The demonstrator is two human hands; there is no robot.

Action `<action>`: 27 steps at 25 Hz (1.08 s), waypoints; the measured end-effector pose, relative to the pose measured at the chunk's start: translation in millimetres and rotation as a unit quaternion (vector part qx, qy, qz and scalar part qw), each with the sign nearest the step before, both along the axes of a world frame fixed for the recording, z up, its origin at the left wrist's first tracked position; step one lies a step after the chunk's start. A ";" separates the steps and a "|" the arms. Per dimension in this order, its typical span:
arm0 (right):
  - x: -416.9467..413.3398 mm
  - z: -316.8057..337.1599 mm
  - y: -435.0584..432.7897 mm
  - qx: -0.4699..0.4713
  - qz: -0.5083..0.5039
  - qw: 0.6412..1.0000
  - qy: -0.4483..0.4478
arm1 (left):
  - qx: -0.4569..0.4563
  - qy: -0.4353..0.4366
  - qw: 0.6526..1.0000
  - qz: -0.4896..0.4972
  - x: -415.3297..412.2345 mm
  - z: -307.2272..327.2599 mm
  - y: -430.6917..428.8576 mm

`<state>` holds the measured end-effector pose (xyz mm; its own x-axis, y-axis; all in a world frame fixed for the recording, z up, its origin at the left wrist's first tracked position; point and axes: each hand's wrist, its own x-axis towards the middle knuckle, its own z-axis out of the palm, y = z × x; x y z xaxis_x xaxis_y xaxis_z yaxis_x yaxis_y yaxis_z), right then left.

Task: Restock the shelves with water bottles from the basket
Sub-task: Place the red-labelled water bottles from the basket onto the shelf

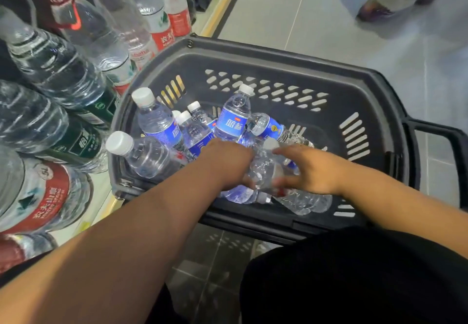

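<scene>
A dark grey plastic basket (278, 54) with slotted walls stood on the tiled floor (316, 7), its left side close against the shelf (101, 192). Both bare arms reached from the near edge into it. The left hand (228, 166) lay over a clear bottle (263, 169) resting on top of the heap in the near middle of the basket. Its fingers (247, 183) curled down round the bottle's left side. The right hand (311, 169) met the same bottle from the right. Its forefinger and thumb were stretched straight and spread apart, with their tips at the bottle. Motion blur hid how firmly they pressed. Behind the hands, blue-labelled bottles (233, 118) with white caps stood or leaned in the far left part of the basket. Others lay flat under the hands near the near wall. On the shelf to the left, large bottles (50, 70) with red, white and green labels stood in rows. The basket's handle (443, 133) stuck out to the right. Far off on the right, a blurred shoe (374, 12) of another person showed on the floor.
</scene>
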<state>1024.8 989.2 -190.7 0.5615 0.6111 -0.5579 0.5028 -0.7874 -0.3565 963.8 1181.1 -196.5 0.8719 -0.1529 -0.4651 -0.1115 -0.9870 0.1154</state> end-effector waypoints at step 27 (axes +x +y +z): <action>19.4 38.8 34.2 0.359 -0.337 0.781 0.383 | -0.602 0.093 0.690 0.391 -5.4 35.9 14.3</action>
